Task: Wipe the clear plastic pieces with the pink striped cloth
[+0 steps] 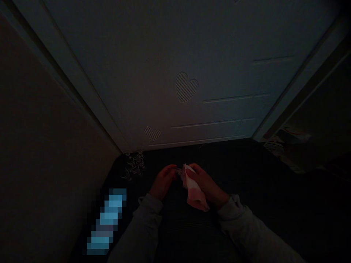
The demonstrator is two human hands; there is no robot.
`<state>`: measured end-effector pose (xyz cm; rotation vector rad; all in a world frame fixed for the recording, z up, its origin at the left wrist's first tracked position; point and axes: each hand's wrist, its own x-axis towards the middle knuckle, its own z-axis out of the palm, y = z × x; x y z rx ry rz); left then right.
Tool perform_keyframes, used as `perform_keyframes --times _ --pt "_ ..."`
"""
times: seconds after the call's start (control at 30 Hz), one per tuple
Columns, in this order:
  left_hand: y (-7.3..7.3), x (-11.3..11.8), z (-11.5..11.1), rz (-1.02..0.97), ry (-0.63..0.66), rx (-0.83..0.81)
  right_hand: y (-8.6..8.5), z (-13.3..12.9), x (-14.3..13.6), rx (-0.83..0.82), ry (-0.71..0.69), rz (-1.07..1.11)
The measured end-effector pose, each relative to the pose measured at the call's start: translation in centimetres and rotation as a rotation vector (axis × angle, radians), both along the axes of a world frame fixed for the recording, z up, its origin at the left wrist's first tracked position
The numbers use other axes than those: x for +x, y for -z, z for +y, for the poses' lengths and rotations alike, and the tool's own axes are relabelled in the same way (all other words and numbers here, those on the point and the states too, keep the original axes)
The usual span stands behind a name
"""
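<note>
Just below the middle of the dim view, my right hand is closed on a white and pink cloth, whose lower end hangs loose. To its left, my left hand has its fingers pinched on a small clear piece at the cloth's upper left edge. The piece is too dark and small to name. Several small ring-like clear items lie in a heap on the dark surface, to the left of my left hand.
A pale panel with heart patterns stands behind the dark surface. A wall borders the left side. At lower left is a bright pixelated screen. Crumpled items lie at the right, beyond the frame edge.
</note>
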<state>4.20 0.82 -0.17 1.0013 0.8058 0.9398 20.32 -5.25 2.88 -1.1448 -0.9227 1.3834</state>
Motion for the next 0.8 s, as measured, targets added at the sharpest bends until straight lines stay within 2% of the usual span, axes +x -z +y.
perform_keyframes --times 0.3,0.47,0.63,0.8 --pt "0.2 -0.2 0.1 0.065 -0.014 0.006 -0.1 -0.5 -0.4 0.111 0.007 -0.361" --pt "0.4 -0.1 0.2 0.109 -0.008 0.026 0.2 -0.5 -0.2 0.135 -0.006 -0.474" --pt "0.6 -0.1 0.3 0.124 0.029 0.026 0.7 -0.3 0.1 0.091 -0.13 -0.431" --pt "0.7 -0.2 0.1 0.075 0.087 0.026 2.0 0.3 0.7 -0.036 -0.253 -0.235"
